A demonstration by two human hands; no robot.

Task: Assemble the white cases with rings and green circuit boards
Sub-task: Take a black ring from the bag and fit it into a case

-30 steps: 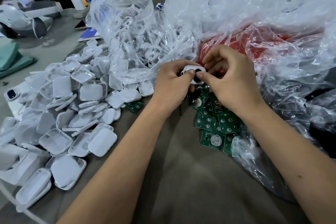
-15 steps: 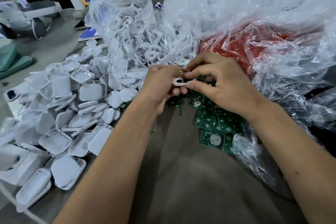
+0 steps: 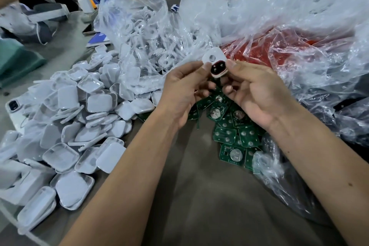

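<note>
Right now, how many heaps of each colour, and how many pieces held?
White heaps: 2 (loose case shells, bagged pieces)
Green heaps: 1 (circuit boards)
Red heaps: 1 (bagged)
Held: 1 white case, by left hand and right hand
Total: 5

Bare cloth point(image 3: 209, 195) between case pile point(image 3: 79, 126), bags point(image 3: 279, 36)
</note>
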